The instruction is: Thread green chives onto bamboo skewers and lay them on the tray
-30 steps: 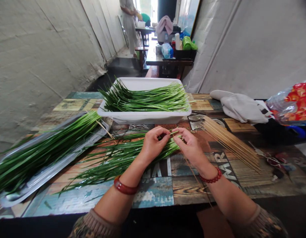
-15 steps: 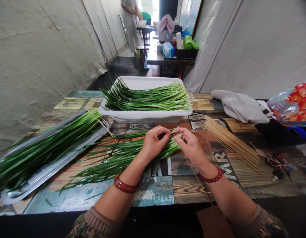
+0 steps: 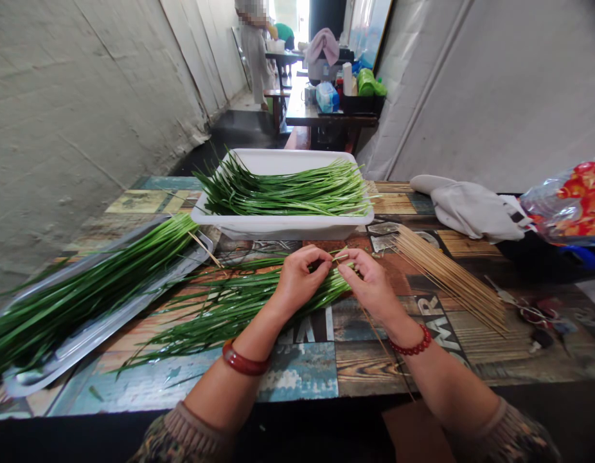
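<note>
My left hand (image 3: 303, 278) is closed in a pinch at the pale stem end of a garlic chive, just above a loose pile of garlic chives (image 3: 220, 302) on the table. Facing it, my right hand (image 3: 369, 281) pinches the same stem end, fingertips almost touching the left ones. A thin bamboo skewer (image 3: 378, 337) slants from beneath my right hand toward the table's front edge; its upper end is hard to make out between the fingers. Behind the hands, a white plastic tub (image 3: 283, 222) holds more chives.
On the left, a metal tray (image 3: 109, 321) carries chives with skewers through their stem ends. A spread of bamboo skewers (image 3: 446, 280) lies to the right, near keys (image 3: 538, 315), a pale cloth (image 3: 466, 206) and a red plastic packet (image 3: 584, 193). A person (image 3: 256, 58) stands far back.
Almost nothing differs: both hands keep their pinch at the same spot, with only a very slight shift of the fingers.
</note>
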Demonstrator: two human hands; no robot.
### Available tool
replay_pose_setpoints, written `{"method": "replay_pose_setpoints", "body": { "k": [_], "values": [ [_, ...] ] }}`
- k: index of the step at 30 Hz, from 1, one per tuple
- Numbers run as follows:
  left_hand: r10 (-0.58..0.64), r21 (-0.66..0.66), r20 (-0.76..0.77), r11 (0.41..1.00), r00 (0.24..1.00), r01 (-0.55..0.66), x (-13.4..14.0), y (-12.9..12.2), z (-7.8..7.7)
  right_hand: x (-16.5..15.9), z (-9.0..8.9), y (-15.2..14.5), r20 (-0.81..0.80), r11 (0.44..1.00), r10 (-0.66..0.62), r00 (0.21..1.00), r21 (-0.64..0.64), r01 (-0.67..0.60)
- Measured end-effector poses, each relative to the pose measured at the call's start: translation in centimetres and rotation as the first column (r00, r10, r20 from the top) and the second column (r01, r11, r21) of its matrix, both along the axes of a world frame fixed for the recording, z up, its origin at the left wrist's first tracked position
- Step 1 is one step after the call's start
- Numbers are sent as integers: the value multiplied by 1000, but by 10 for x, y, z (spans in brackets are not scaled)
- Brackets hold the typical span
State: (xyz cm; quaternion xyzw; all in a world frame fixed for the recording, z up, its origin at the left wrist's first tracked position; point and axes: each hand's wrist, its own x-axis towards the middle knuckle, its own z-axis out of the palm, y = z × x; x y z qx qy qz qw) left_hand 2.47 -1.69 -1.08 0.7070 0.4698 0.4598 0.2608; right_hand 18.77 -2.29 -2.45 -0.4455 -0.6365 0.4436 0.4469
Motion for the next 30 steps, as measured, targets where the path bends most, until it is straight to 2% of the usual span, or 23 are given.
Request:
{"method": "replay_pose_setpoints", "body": {
  "k": [10,17,23,27,30],
  "values": [
    [-21,-20,-7,1000,1000,21,-1,0,0,0,-2,1,19,999,-14,1000,41,13],
    [-92,-57,-52,994,994,89,-2,-1,1,2,-9,4,85,995,-55,995,85,48],
    [-146,-143,-119,981,982,128,-5,-1,3,4,-6,4,11,1000,3,1000,18,-3],
    [-97,-161,-127,984,987,76,-6,0,2,4,-2,1,-1,998,35,999,-46,-35],
    [-115,-164,-119,982,986,94,-7,0,3,4,-1,1,120,998,-7,993,55,0]
  ]
}}
